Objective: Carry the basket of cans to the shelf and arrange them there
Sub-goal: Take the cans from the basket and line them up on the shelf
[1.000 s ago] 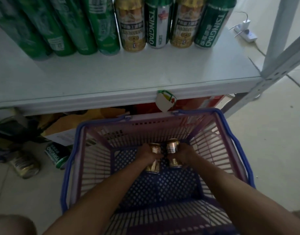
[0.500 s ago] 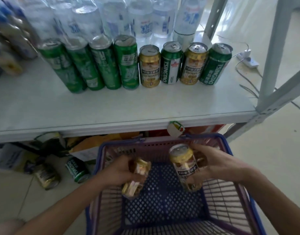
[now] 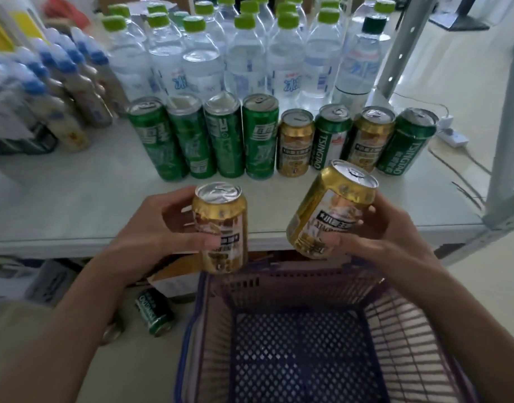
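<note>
Two cans: my left hand [image 3: 159, 228] grips the upright can [image 3: 220, 228], right hand [image 3: 386, 231] the tilted can [image 3: 331, 210], closer to the shelf [image 3: 75, 205] row [image 3: 296, 141].

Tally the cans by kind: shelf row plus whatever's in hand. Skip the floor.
Tall green cans on the shelf: 4
Green Tsingtao cans on the shelf: 2
Shelved gold cans: 2
Held gold cans: 2, one in the left hand, one in the right hand
Total: 10

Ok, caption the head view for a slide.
Left hand grips the left can, right hand the right can, above the basket, facing the can row on the shelf.
</note>
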Motion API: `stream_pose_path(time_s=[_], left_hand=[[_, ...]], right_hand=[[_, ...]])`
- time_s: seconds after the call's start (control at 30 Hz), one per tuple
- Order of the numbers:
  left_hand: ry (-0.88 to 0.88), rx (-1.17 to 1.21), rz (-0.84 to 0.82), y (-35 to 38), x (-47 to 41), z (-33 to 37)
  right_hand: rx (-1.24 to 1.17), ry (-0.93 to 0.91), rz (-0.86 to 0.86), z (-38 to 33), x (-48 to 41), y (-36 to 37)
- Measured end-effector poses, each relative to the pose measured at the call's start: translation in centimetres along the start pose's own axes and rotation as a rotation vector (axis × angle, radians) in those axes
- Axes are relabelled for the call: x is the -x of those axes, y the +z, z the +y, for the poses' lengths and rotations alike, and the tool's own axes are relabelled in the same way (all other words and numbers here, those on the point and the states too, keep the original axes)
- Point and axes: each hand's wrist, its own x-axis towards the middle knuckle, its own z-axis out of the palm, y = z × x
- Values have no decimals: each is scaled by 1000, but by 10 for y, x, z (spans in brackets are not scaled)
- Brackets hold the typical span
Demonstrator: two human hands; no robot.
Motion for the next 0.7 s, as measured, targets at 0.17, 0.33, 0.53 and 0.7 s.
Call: stream_pose_path(time_s=[0.17, 0.33, 0.53, 0.7], left_hand=[[24, 59, 305, -17, -18, -23], [44, 85, 488, -31, -27, -31], [112, 29, 527, -53, -17, -37], [122, -49, 541, -57, -17, -44]], right_hand=[[35, -40, 107, 13, -36, 37], [237, -36, 153, 29, -68, 80], [366, -76, 142, 43, -101, 126], [440, -92, 242, 52, -120, 152]])
